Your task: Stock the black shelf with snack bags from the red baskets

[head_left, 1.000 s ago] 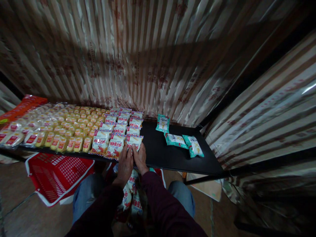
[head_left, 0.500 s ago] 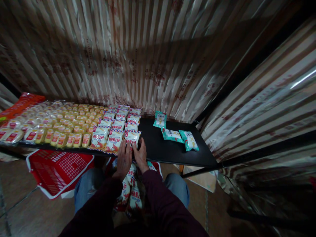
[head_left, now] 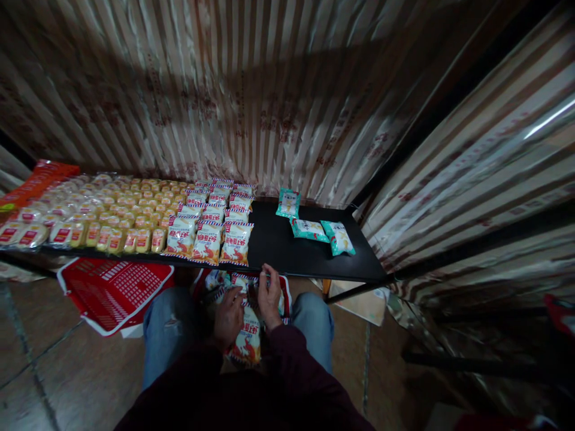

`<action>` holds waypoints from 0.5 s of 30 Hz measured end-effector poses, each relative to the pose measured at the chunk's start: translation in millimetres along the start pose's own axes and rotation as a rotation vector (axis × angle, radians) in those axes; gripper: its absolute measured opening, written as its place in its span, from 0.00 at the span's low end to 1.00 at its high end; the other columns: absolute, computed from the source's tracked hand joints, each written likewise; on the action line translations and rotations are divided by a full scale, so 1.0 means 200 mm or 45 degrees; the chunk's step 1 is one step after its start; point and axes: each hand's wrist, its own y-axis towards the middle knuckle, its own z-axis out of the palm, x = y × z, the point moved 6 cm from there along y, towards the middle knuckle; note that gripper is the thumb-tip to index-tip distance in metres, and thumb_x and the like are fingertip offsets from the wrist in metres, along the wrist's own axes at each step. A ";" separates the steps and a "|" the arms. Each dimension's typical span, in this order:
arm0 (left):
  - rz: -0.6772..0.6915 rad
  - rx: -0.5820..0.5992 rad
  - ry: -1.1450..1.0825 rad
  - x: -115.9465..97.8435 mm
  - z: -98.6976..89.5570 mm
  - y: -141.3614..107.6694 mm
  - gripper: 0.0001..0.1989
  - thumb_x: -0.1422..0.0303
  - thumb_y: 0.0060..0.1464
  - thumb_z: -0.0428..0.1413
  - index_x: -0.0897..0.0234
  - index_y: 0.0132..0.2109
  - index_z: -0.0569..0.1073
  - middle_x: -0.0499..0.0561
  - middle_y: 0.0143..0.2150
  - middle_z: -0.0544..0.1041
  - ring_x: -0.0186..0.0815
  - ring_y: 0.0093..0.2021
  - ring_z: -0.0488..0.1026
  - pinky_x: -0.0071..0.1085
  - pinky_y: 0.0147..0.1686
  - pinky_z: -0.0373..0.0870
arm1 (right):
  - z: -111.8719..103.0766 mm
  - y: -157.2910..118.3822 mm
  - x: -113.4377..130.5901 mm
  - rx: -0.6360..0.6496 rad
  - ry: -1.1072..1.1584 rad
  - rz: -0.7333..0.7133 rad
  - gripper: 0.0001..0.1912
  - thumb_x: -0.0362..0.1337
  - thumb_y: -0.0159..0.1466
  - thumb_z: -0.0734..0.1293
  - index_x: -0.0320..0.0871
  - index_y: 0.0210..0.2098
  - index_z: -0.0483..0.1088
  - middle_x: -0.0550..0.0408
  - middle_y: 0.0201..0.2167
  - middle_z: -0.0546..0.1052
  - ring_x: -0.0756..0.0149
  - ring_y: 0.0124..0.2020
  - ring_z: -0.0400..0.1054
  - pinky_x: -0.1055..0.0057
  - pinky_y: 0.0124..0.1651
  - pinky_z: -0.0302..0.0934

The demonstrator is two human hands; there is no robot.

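Below the front edge of the black shelf (head_left: 278,254), my left hand (head_left: 230,314) hovers over white snack bags (head_left: 247,338) in a red basket between my knees. Its fingers are slightly bent and apart, and I see nothing held. To its right, my right hand (head_left: 269,296) is raised with fingers stretched toward the shelf edge, also without a bag. On the shelf, white-and-orange snack bags (head_left: 236,242) with striped ends lie in three columns. Part of the basket (head_left: 287,293) is hidden by my hands and sleeves.
Small wrapped cakes (head_left: 130,230) fill the shelf's left side, beside an orange package (head_left: 42,179). Three green-and-white bags (head_left: 308,229) lie toward the right. A second red basket (head_left: 117,293) stands on the floor at left. Striped sheeting (head_left: 269,108) hangs behind.
Both hands have let go of the front bag in the right column and come down off the shelf, over the basket. The camera view has shifted slightly.
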 end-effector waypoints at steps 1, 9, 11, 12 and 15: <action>-0.007 0.017 0.003 0.00 0.02 -0.03 0.18 0.79 0.53 0.45 0.62 0.45 0.74 0.57 0.50 0.74 0.41 0.52 0.71 0.41 0.50 0.73 | -0.03 -0.02 -0.03 -0.012 -0.014 0.021 0.19 0.45 0.65 0.56 0.40 0.47 0.68 0.45 0.46 0.74 0.60 0.49 0.67 0.59 0.55 0.60; -0.047 0.010 0.058 0.04 0.07 -0.09 0.17 0.80 0.52 0.45 0.62 0.43 0.74 0.56 0.50 0.74 0.41 0.53 0.71 0.42 0.51 0.73 | -0.11 -0.07 -0.10 -0.031 -0.056 0.088 0.20 0.46 0.65 0.56 0.41 0.47 0.68 0.46 0.45 0.74 0.59 0.48 0.67 0.60 0.53 0.59; -0.029 0.020 0.089 0.05 0.09 -0.10 0.17 0.81 0.52 0.45 0.63 0.42 0.74 0.57 0.49 0.74 0.41 0.52 0.72 0.41 0.50 0.74 | -0.10 -0.08 -0.09 -0.034 -0.057 0.090 0.19 0.45 0.65 0.55 0.41 0.47 0.68 0.46 0.45 0.74 0.60 0.48 0.67 0.60 0.53 0.59; -0.019 0.021 0.104 0.05 0.10 -0.10 0.17 0.81 0.51 0.45 0.64 0.42 0.74 0.58 0.49 0.74 0.41 0.52 0.72 0.41 0.49 0.74 | -0.09 -0.08 -0.09 -0.032 -0.057 0.089 0.19 0.45 0.65 0.55 0.41 0.47 0.68 0.46 0.45 0.74 0.60 0.47 0.67 0.61 0.53 0.59; -0.005 -0.002 0.139 0.08 0.12 -0.12 0.16 0.80 0.51 0.46 0.65 0.43 0.74 0.59 0.50 0.74 0.42 0.51 0.72 0.40 0.48 0.75 | -0.07 -0.10 -0.10 -0.013 -0.077 0.078 0.19 0.43 0.65 0.54 0.41 0.47 0.68 0.46 0.45 0.74 0.60 0.47 0.67 0.61 0.53 0.59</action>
